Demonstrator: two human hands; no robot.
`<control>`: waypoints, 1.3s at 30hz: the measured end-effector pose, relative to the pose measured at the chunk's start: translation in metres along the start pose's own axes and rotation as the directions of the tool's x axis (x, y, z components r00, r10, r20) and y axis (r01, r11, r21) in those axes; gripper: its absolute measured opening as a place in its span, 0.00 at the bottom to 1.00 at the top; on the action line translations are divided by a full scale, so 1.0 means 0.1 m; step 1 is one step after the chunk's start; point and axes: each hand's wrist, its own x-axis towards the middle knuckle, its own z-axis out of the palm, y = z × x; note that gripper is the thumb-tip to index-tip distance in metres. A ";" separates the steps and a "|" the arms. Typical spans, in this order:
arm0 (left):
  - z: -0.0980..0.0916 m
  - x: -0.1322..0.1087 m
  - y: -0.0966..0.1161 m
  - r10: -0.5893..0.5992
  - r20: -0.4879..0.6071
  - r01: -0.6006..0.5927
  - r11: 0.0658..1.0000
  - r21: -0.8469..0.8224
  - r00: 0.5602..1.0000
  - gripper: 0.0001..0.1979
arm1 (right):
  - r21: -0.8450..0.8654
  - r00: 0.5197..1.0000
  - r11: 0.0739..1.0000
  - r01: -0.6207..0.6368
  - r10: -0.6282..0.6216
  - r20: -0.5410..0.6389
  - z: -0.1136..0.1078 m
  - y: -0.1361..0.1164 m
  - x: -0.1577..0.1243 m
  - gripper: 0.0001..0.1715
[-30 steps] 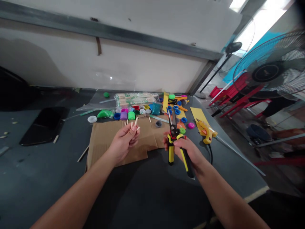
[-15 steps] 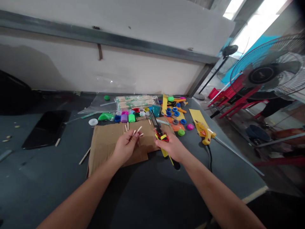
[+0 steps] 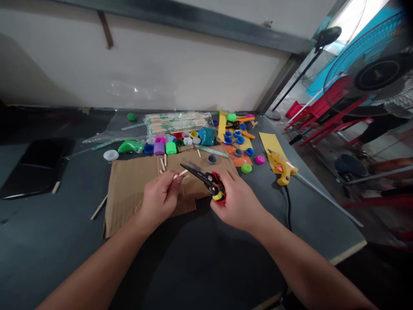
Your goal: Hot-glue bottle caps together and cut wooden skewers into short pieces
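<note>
The left hand has its fingers pinched together on a short wooden stick, which looks light, stiff and likely to snap, so it is best held close to the fingertips. The right hand clamps its fingers round the grips of black snips, whose tips sit just beside the stick, above a cardboard sheet.

Left hand and right hand appear bare.
</note>
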 end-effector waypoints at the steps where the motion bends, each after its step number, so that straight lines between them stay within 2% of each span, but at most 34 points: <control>1: 0.00 0.00 0.01 0.018 -0.009 -0.018 1.000 0.019 1.000 0.05 | -0.007 1.000 1.000 0.004 -0.004 -0.001 0.00 -0.01 0.00 0.28; 7: -0.02 0.01 0.02 0.113 0.000 -0.113 0.989 0.095 0.994 0.09 | -0.005 1.000 1.000 0.009 -0.009 0.002 -0.02 -0.05 -0.02 0.28; 10: -0.02 0.01 0.02 0.113 0.017 -0.114 0.992 0.062 0.993 0.10 | 0.003 1.000 1.000 0.012 -0.012 0.006 -0.01 -0.07 -0.03 0.27; 15: -0.02 0.00 0.02 0.080 -0.021 -0.080 0.997 0.006 0.997 0.08 | -0.015 1.000 1.000 0.023 -0.023 -0.004 -0.02 -0.08 -0.04 0.27; 18: -0.03 0.01 -0.02 0.157 -0.018 -0.154 0.982 0.109 0.987 0.09 | -0.044 1.000 0.999 0.026 -0.026 0.000 -0.02 -0.08 -0.03 0.28; 22: -0.04 0.03 -0.08 0.317 -0.024 -0.301 0.919 0.253 0.948 0.09 | -0.064 1.000 0.998 0.024 -0.024 0.001 0.00 -0.08 -0.03 0.28; 25: -0.04 0.04 -0.08 0.373 -0.029 -0.346 0.882 0.320 0.927 0.08 | -0.045 1.000 0.999 0.024 -0.025 -0.007 0.03 -0.08 -0.03 0.27; 29: -0.04 0.04 -0.06 0.385 -0.040 -0.350 0.872 0.344 0.922 0.07 | -0.023 0.999 0.999 0.029 -0.029 -0.015 0.04 -0.08 -0.03 0.25; 33: -0.04 0.04 -0.08 0.370 -0.036 -0.339 0.881 0.331 0.928 0.08 | -0.059 0.999 0.998 0.037 -0.038 -0.023 0.04 -0.10 -0.02 0.28; 39: -0.04 0.03 -0.11 0.422 -0.040 -0.391 0.867 0.309 0.906 0.07 | -0.065 0.999 0.997 0.037 -0.036 0.023 0.07 -0.11 -0.01 0.28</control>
